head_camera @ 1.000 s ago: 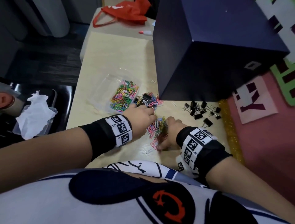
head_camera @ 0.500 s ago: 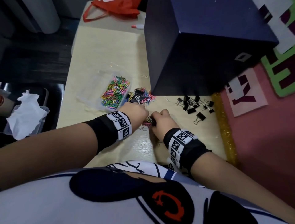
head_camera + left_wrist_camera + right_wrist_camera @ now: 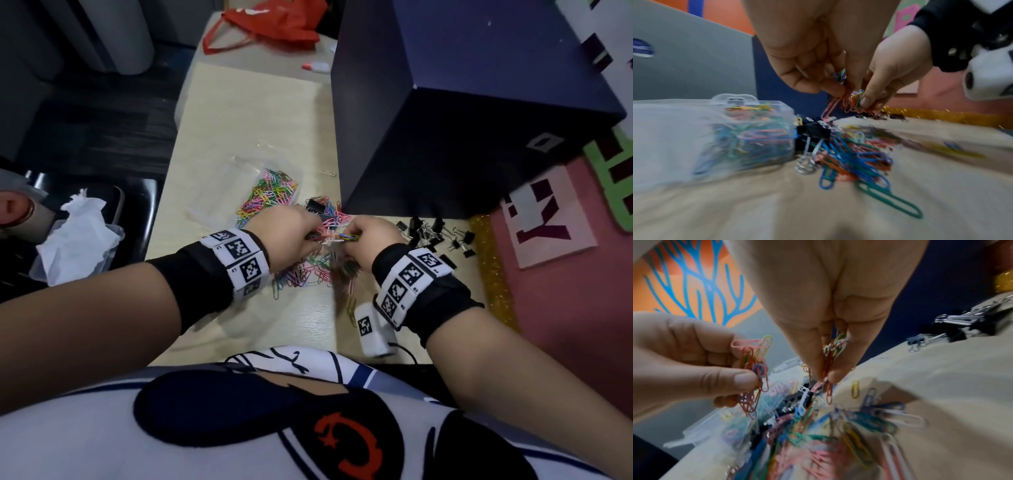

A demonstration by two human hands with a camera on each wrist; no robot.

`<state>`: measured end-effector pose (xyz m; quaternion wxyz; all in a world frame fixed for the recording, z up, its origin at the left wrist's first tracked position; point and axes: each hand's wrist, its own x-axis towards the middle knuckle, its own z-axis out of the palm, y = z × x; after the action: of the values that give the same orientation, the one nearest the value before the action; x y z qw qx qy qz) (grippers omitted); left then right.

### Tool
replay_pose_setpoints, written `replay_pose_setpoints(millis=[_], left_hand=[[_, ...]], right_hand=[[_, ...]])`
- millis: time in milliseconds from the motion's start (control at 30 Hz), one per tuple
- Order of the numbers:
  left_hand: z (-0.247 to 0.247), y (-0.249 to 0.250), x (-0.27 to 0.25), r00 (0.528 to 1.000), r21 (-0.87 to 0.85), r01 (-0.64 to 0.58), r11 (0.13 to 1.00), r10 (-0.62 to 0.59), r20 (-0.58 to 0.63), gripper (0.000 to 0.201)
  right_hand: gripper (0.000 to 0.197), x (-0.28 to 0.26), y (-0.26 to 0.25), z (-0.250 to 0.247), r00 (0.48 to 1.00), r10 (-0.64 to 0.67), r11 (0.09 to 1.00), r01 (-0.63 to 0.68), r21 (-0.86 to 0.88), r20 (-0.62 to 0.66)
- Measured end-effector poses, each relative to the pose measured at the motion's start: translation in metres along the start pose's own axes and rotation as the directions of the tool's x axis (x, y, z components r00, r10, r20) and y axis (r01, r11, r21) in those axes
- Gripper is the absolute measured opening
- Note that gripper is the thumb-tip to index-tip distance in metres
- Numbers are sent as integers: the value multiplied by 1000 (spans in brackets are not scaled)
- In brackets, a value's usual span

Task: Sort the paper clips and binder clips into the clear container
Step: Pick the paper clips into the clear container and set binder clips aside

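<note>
Lifting off the bench (image 3: 239,113), left hand (image 3: 286,233) and right hand (image 3: 371,236) now each pinch a bunch of paper clips (image 3: 754,363), ready for the clear container (image 3: 239,192).

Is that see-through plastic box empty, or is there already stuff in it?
Partly filled. The clear plastic container holds a heap of coloured paper clips on one side; its other side looks bare.

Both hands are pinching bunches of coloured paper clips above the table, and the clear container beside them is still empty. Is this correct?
Not quite. The clear container already holds many coloured paper clips, as the head view shows. The rest is right: the left hand and the right hand each pinch a bunch of clips above the table.
</note>
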<state>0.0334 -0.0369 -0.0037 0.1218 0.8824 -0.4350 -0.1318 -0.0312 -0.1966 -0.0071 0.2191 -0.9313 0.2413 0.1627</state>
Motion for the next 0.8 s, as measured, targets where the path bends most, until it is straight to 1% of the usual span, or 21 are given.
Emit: replay_pose_setpoints(millis=[67,133,233,300,367,400,467,533,633,667,733,800], left_hand=[[-8,-10,-4,996,-58,50,997,-54,-71,26],[-17,-23,-9,984,-92,111,990,-123,-132,28],[-27,-42,-15,957,-128,199,972,-221,-189,28],[-29,-52,-18,948,-142,250,958,-272,-167,27],[-28,-62,-20,945,-147,292,945,-309,-111,27],[-27,-65,-20,944,-147,305,941,-318,-82,28],[-25,-71,-20,947,-142,314,939,-321,-29,32],[-23,-73,-20,952,-127,302,945,-307,-17,37],[-21,-73,-18,969,-81,241,967,-245,-43,37],[-20,-72,-17,977,-49,208,977,-210,-33,38],[-16,-68,-16,989,61,145,988,-147,26,39],[-11,-63,-15,988,162,118,980,-132,78,42]], right_hand=[[10,5,-12,-5,999,-32,998,32,45,-1],[11,12,-26,-9,997,-68,995,69,69,-29],[10,22,-51,-12,992,-110,987,117,113,-65],[13,28,-69,-12,985,-139,973,154,172,-101],[21,32,-86,-12,978,-157,953,186,239,-135],[25,35,-92,-12,977,-168,945,198,261,-133],[35,39,-100,-13,979,-192,942,205,265,-73],[40,42,-100,-16,983,-179,961,182,206,-35],[30,40,-86,-22,992,-104,988,112,109,-70],[28,39,-79,-23,995,-85,995,88,46,-56],[28,35,-65,-19,999,-35,994,38,-106,35],[33,27,-49,-10,994,9,974,15,-226,105]])
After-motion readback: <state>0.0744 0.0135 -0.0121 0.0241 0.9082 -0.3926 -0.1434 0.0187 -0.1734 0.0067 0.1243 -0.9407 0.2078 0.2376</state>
